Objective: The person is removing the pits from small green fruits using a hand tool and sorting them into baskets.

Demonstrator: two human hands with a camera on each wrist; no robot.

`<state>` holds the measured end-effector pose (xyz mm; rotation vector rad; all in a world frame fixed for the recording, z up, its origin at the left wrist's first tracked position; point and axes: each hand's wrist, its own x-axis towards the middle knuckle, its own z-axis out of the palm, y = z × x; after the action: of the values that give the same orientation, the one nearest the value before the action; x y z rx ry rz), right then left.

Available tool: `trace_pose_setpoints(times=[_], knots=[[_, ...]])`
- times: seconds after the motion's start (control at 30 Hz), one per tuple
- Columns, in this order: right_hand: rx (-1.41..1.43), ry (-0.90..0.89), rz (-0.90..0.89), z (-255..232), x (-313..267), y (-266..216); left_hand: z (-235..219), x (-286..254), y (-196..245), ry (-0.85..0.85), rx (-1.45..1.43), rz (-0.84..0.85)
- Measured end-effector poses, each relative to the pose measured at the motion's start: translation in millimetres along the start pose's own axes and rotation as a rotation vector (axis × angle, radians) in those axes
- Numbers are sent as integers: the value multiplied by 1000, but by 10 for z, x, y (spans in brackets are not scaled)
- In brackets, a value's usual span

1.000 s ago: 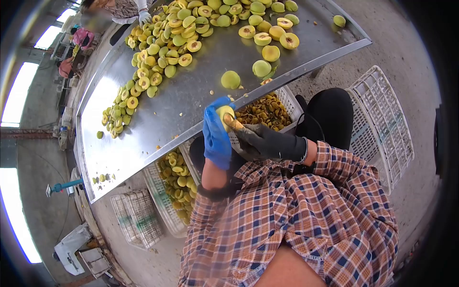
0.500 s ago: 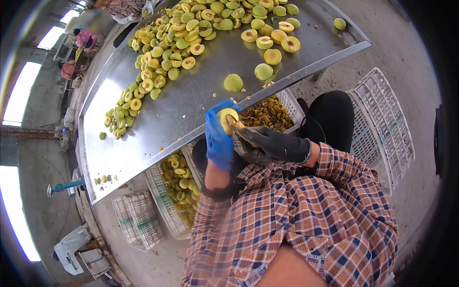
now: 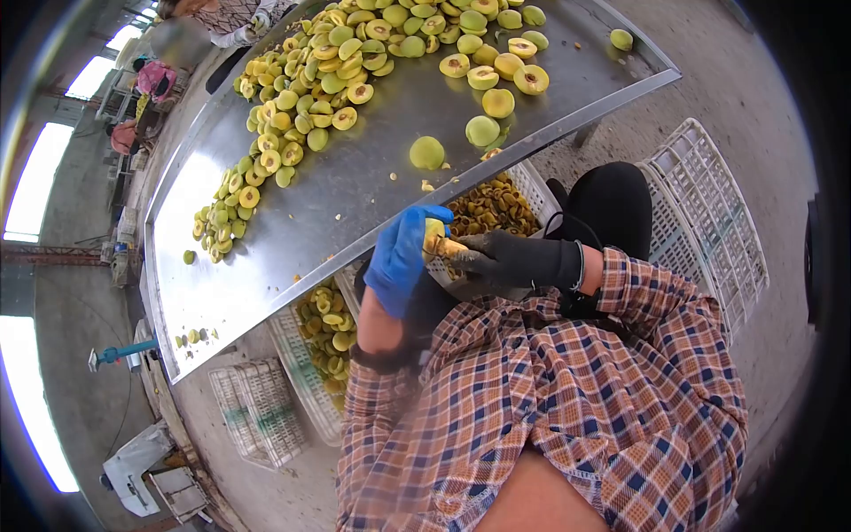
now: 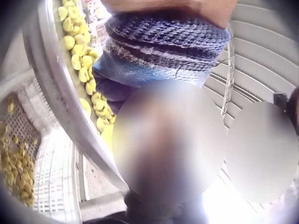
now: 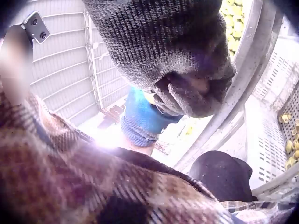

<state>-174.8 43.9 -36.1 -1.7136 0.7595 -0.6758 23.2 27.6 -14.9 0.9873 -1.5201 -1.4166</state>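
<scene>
My left hand [image 3: 401, 259], in a blue glove, grips a yellow-green peach [image 3: 433, 230] at the table's near edge. The fingers wrap over it, so only part of the fruit shows. In a black glove, my right hand [image 3: 514, 261] holds a short brownish tool [image 3: 449, 249] against the peach; I cannot tell its exact shape. In the right wrist view, the black-gloved right hand [image 5: 196, 93] is curled and partly covers the blue-gloved left hand [image 5: 145, 114]. The left wrist view shows mostly the blue glove's knitted cuff [image 4: 161, 49], with the fingers hidden by blur.
A metal table [image 3: 355, 182] carries a long heap of peach halves [image 3: 319, 84] and several nearer pieces. Beneath its edge are a crate of brownish scraps [image 3: 532, 182] and a crate of peach halves [image 3: 306, 381]. White crates [image 3: 709, 222] stand right. Another person's gloved hand [image 3: 257, 25] is far left.
The left hand has turned over the peach and moved slightly lower, hiding more of its face. The right hand has moved slightly right, with the tool still at the fruit.
</scene>
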Motion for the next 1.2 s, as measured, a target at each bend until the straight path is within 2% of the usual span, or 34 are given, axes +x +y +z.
trace_pose_setpoints(times=[0.07,0.1,0.13,0.17,0.23,0.27,0.3,0.37,0.43,0.5,0.53,0.57,0.6,0.67,0.7,0.73,0.77,0.8,0.83,0.87,0.9,0.93,0.97,1.03,1.07,1.1,1.13,1.17,1.2], knots=[[215,-81,40,-33,-9,-7,-5,38,39,38,-18,-61],[213,-81,40,-26,-9,-44,5,61,95,77,-31,-116],[495,-69,201,-3,-4,-109,175,55,113,258,-200,-27],[778,-55,362,9,6,-162,265,87,71,257,-199,-20],[836,-120,378,31,-5,-269,372,102,-22,439,-199,190],[898,-189,400,56,-16,-287,413,120,40,549,-267,168],[903,-192,405,96,-16,-233,369,105,65,553,-266,161],[602,-135,308,150,16,-127,229,91,127,266,-586,126],[580,-93,277,164,18,-159,202,145,153,253,-612,140],[562,-42,242,190,-9,-188,159,169,153,183,-646,52],[443,-23,103,174,-38,-182,178,193,163,177,-644,54],[320,-4,-33,143,-49,-183,239,215,187,307,-398,89],[319,-1,-32,118,-51,-193,299,225,205,435,-150,119],[238,-67,-9,75,-63,-231,392,261,226,489,-156,124],[238,-67,-10,156,-22,-60,415,275,248,545,-160,132],[9,83,-299,307,60,251,430,271,309,541,-158,135],[-227,234,-582,331,127,203,459,254,387,488,-458,19],[-226,233,-581,333,86,151,470,227,424,431,-756,-103],[286,87,-165,319,26,85,401,228,351,429,-755,-103],[780,-68,265,274,9,-61,307,251,321,201,-628,-31],[778,-70,262,245,12,-104,227,268,306,-21,-495,40],[755,-88,268,215,11,-140,172,262,295,-60,-318,43],[733,-107,276,188,7,-169,161,280,271,-57,-318,44],[684,-144,292,123,19,-186,112,366,137,-275,-781,-24],[662,-158,303,102,14,-175,100,409,92,-276,-785,-25],[663,-151,307,82,11,-135,85,470,54,-39,-782,-65],[490,-66,234,58,12,-79,63,544,10,194,-769,-108],[313,18,160,14,10,-42,-76,639,-89,183,-772,-113],[379,-65,467,-105,-35,-106,-321,761,-222,328,-571,-129]])
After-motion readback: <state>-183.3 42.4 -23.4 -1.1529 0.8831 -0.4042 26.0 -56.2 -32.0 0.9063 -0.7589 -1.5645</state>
